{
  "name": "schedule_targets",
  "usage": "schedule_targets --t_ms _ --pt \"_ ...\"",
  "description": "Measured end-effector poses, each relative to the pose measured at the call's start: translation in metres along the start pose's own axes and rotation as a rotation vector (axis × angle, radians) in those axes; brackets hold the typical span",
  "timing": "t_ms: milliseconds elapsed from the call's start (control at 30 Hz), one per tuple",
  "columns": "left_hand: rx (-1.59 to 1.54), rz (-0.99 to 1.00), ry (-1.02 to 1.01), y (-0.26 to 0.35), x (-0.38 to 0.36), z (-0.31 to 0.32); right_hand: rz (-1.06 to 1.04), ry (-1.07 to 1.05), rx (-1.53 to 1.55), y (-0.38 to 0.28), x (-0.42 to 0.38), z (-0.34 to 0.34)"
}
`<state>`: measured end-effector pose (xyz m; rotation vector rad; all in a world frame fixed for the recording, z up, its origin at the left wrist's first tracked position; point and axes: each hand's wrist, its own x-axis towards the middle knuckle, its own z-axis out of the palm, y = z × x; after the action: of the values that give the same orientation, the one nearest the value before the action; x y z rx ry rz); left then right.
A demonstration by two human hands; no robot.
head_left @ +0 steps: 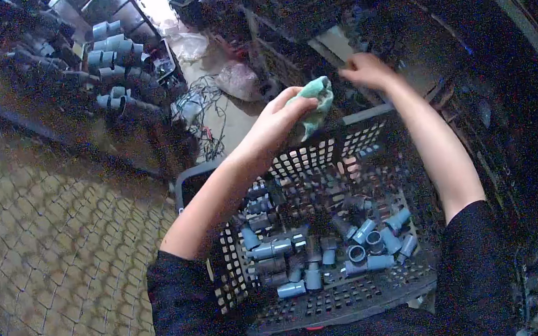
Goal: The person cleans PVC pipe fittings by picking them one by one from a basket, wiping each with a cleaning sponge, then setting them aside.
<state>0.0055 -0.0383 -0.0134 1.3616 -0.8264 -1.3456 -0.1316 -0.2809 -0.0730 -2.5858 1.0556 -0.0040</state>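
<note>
My left hand (285,115) is closed around a light green cloth (317,108), above the far edge of a dark plastic basket (196,172). To its right, past the same edge, is my right hand (368,72), with its fingers curled and pointing left; whether it holds anything small I cannot make out. Several grey-blue pipe fittings (281,246) lie loose on the bottom of the basket, below both forearms.
At the upper left, many grey fittings (117,58) are piled up. Tangled dark strands (209,118) and plastic bags (238,78) lie beyond the basket. Wire mesh (66,254) covers the left side. Dark machinery or shelving stands at the right.
</note>
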Motion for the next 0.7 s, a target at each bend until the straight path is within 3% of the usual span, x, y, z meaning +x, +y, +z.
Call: schedule_targets --t_ms 33,133,233,267,333,367,433,500,567,700 --pt "-0.01 0.01 0.004 0.001 -0.001 0.002 -0.074 0.07 -0.093 -0.008 0.002 0.0" --pt "-0.022 0.011 -0.001 -0.003 0.003 -0.005 -0.633 0.363 -0.612 -0.02 0.013 -0.008" --pt "-0.038 0.0 0.034 -0.005 0.007 -0.01 -0.659 0.54 -0.924 -0.002 0.054 0.002" --pt "-0.045 -0.003 0.027 -0.007 0.007 -0.012 -0.681 0.401 -1.005 0.004 0.061 0.002" --pt "-0.002 0.046 0.015 -0.009 0.007 -0.01 -0.676 0.426 -1.089 0.025 0.078 0.016" --pt "-0.012 -0.019 0.023 -0.007 0.004 -0.009 -0.676 0.435 -1.134 0.041 0.091 0.027" --pt "0.085 0.066 0.014 -0.01 0.008 -0.008 -0.594 0.557 -1.143 0.104 0.145 0.058" --pt "0.083 0.064 0.01 -0.011 0.008 -0.009 -0.543 0.498 -1.238 0.11 0.139 0.062" --pt "0.079 0.035 0.019 -0.006 0.005 -0.008 -0.521 0.271 -1.416 0.069 0.083 0.02" --pt "0.077 -0.003 0.049 -0.005 0.004 -0.011 -0.453 0.147 -1.327 0.064 0.065 0.02"
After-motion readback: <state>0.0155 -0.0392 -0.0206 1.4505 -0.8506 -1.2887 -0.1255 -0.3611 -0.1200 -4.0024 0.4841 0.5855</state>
